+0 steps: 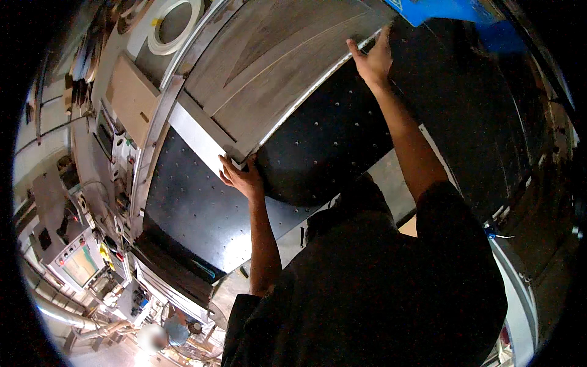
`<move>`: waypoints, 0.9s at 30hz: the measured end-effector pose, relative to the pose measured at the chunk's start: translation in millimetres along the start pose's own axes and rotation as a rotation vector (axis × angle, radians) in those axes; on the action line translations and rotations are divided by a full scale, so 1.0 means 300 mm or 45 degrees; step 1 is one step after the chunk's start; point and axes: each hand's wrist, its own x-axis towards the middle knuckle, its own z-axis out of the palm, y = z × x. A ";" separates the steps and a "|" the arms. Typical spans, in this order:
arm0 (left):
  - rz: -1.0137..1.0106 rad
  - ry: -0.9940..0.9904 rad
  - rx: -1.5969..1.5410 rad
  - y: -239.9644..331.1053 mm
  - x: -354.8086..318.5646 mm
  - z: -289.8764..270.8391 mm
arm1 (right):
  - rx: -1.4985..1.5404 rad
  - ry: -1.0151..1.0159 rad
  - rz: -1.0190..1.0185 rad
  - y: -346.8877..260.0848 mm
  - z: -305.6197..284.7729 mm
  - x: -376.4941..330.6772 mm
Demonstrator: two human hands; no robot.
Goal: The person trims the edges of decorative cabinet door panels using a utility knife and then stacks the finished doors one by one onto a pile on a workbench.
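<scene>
At the far left stands a control panel [78, 264] with a small screen, and a roll of white tape [177, 24] lies at the far end. The left hand [243, 178] grips the near corner of the grey wood-grain board [275, 67], fingers curled around its edge. The board lies on the black perforated surface [202, 208]. Further right, the right hand [373, 61] presses the board's right edge, fingers spread.

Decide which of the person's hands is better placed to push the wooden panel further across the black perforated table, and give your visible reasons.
Probably the left hand: it grips the wooden panel at its near corner. The right hand only rests along the far edge, arm outstretched over the black table.
</scene>
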 end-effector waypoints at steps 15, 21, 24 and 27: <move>-0.003 0.032 0.268 0.112 0.002 0.041 | -0.636 0.139 0.222 0.205 -0.202 -0.366; 0.466 0.213 0.546 -0.039 0.050 0.036 | -0.320 0.083 0.081 0.016 -0.030 -0.136; 0.443 0.225 0.600 -0.058 0.065 0.041 | -0.272 0.122 0.060 -0.028 -0.040 -0.066; 0.408 0.215 0.596 -0.074 0.056 0.045 | -0.247 0.167 0.083 -0.018 -0.024 -0.072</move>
